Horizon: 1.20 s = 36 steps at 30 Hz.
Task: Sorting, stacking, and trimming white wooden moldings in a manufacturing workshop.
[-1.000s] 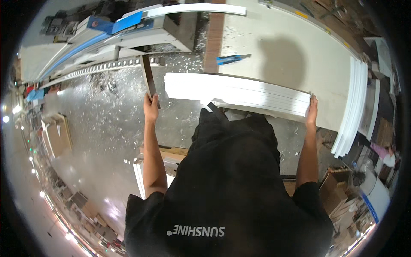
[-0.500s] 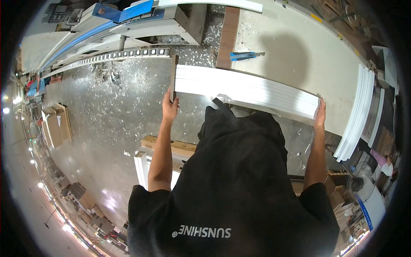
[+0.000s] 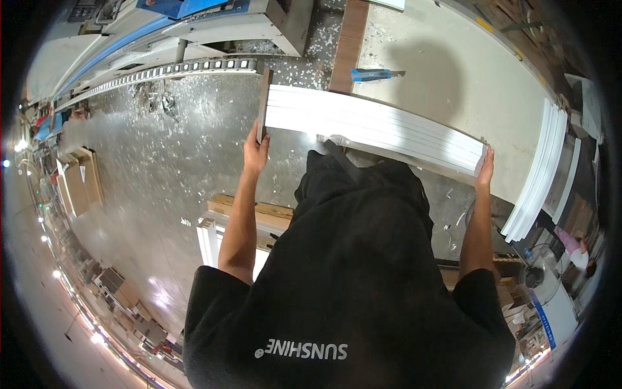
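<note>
A row of long white strips, lying side by side, crosses in front of my body, its right part over a pale work table. My left hand is closed round the near end of a narrow brown board, which stands across the strips' left ends. At the opposite end, my right hand lies against the strips' right ends, fingers stretched out along them. Just beyond the strips rests a blue utility knife with its blade out.
More white strips lie on the right of the pale table top. A brown plank runs along its left edge. A machine frame stands far left, chips scattered on the floor. A fan is at right.
The whole view has shifted slightly, with the strips and knife appearing a little higher. Both hands keep their places at the two ends.
</note>
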Available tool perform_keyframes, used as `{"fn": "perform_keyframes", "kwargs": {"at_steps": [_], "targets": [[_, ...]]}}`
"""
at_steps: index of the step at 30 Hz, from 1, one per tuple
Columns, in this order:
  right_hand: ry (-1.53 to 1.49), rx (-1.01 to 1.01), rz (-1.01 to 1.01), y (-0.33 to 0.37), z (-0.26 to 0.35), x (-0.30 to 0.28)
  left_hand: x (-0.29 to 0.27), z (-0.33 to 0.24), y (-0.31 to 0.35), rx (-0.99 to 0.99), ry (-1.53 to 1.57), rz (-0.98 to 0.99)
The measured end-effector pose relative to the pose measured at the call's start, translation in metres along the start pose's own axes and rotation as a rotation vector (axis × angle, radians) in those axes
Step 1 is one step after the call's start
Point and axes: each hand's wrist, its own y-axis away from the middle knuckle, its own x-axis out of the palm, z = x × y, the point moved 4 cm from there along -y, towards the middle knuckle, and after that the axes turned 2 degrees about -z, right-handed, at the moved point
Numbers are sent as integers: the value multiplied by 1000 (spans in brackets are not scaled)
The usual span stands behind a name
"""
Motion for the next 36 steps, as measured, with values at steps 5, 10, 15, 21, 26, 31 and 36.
{"fn": "perform_keyframes", "kwargs": {"at_steps": [5, 10, 15, 21, 26, 31, 36], "targets": [[-5, -9, -85, -3, -2, 2, 0, -6, 1, 1, -19, 17], [-103, -5, -72, -13, -14, -13, 3, -6, 0, -48, 15, 39], [-167, -2, 52, -15, -17, 4, -4, 8, 0, 120, -62, -39], [934, -253, -629, -19, 36, 28, 1, 7, -2, 50, -35, -21], [974, -947, 53, 61, 117, 289, 0, -7, 2, 48, 64, -30], [1037, -1043, 716, 188, 116, 481, 5, 1, -1, 53, 156, -16], [1207, -955, 692, 208, 95, 535, 1, 2, 1, 19, 229, 22]]}}
